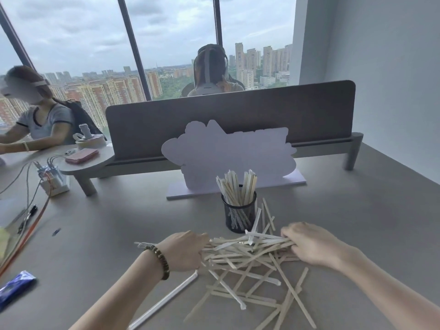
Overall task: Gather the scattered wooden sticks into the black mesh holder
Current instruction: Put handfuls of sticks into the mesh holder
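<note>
Two hands close in from either side on a heap of scattered wooden sticks (247, 252) on a grey bench (357, 222). The left hand (184, 251), a beaded bracelet (160, 259) on its wrist, has its grip curled into the heap's left edge, fingers hidden among the sticks; whether they clamp any cannot be told. The right hand (312, 244) has its grip curled around the right ends of several sticks at the top of the heap, and those sticks span the gap between the two grips. More sticks lie crossed and loose on the bench nearer the person than both grips, and a few fan out beyond the right grip. A long white stick (166, 300) lies apart, just below the left wrist. The black mesh holder (239, 213) stands upright just beyond the heap, between the two grips and farther from the person, already packed with sticks standing on end. Behind the holder stands a pale cut-out board (226, 151) against a grey divider (238, 110). Far off to the left grip's side lie a blue wrapper (15, 288) and cables (33, 220).
</note>
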